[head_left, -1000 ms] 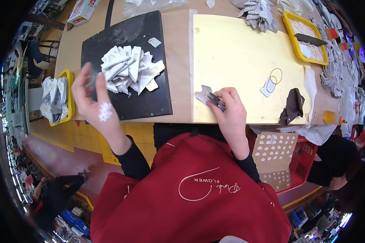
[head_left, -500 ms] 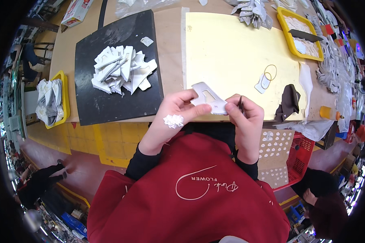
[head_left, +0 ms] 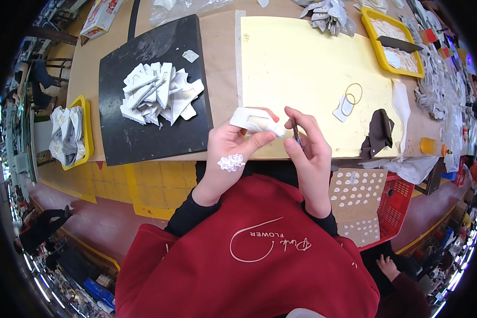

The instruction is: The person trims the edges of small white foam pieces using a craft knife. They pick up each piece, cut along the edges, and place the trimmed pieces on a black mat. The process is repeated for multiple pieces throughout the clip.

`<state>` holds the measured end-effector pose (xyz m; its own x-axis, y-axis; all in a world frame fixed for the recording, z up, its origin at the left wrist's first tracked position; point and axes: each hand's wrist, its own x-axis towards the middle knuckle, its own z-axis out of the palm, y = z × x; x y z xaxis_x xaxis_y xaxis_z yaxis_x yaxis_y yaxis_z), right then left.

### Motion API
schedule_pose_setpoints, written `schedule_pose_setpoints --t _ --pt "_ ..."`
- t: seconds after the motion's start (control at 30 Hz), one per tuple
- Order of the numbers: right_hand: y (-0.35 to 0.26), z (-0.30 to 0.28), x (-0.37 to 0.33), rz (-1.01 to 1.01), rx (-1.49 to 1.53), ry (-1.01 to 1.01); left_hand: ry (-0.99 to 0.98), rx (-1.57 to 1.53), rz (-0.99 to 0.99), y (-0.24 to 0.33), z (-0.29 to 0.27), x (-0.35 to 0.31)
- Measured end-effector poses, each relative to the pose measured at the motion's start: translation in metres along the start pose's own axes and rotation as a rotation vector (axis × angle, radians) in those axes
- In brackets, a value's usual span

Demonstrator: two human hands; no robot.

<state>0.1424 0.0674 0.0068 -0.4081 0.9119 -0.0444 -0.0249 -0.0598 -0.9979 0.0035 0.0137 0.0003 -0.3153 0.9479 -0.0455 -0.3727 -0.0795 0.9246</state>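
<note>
My left hand (head_left: pixel 229 148) pinches a bent white shoe-upper piece (head_left: pixel 253 120) with a cut-out in it, thumb in front and fingers behind. Small white bits (head_left: pixel 231 162) are clustered on the back of that hand, near the wrist. Close to the piece's right end, my right hand (head_left: pixel 311 147) holds a slim dark tool (head_left: pixel 296 131); whether it is tweezers or a blade I cannot tell. A pile of similar white pieces (head_left: pixel 156 93) rests on the black board (head_left: pixel 116 127) to the left.
At far left stands a yellow basket (head_left: pixel 90 139) of white pieces. On the pale yellow sheet (head_left: pixel 291 58) lie rubber bands (head_left: pixel 354 93) and a small grey piece. Brown scraps (head_left: pixel 379 132) sit right, a divided yellow tray (head_left: pixel 420 63) back right. A red crate (head_left: pixel 395 204) stands below.
My right hand has come off the white piece and turned, the dark tool now showing between its fingers. The piece, still in my left hand, has been bent and tilted.
</note>
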Motion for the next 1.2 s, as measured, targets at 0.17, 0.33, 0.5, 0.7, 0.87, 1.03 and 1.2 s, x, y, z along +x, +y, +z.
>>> schedule_pose_setpoints --t 0.17,0.33,0.5,0.7,0.87,1.03,1.2 --pt "-0.015 -0.008 -0.003 -0.297 -0.459 -0.085 0.062 0.146 0.017 0.003 -0.001 -0.002" --pt "-0.015 -0.008 -0.003 -0.334 -0.451 -0.043 0.067 0.15 0.035 0.007 0.002 -0.002" --pt "-0.014 -0.007 -0.003 -0.357 -0.415 -0.056 0.113 0.15 0.022 0.011 0.005 -0.003" --pt "-0.013 -0.007 -0.004 -0.369 -0.379 -0.036 0.111 0.44 0.221 0.006 -0.002 -0.002" --pt "-0.012 -0.009 -0.004 -0.355 -0.34 -0.063 0.07 0.554 0.318 0.004 -0.008 0.0" --pt "-0.011 -0.009 -0.004 -0.384 -0.346 -0.061 0.081 0.553 0.296 0.01 -0.003 -0.001" --pt "-0.016 -0.007 -0.005 -0.313 -0.34 -0.075 0.075 0.596 0.315 0.012 -0.004 -0.002"
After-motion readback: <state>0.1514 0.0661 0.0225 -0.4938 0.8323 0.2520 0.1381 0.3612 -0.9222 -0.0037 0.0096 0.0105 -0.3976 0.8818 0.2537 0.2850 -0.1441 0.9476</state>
